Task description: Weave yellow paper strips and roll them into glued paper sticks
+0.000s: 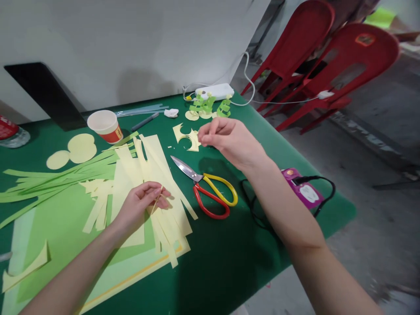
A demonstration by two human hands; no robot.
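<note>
My left hand (141, 201) pinches a thin pale-yellow paper strip (156, 201) edge-on, above a heap of pale-yellow paper strips (166, 218). Over the table's far side, my right hand (229, 140) has thumb and fingers drawn together; whatever they hold, if anything, does not show. Just left of its fingertips lies a cut-out yellow paper scrap (179, 133). Behind that hand stand curled green paper pieces (207, 103) on round yellow paper bases (192, 115). Scissors (196, 177) with one red and one yellow handle lie between my hands, blades partly open.
Left are green paper strips (62, 179), yellow paper discs (82, 148), a paper cup (104, 124), a bottle (13, 131) and a dark upright panel (42, 94). A purple box (300, 188) with a black cable sits right; a white power strip (218, 91) and red chairs (354, 57) are beyond.
</note>
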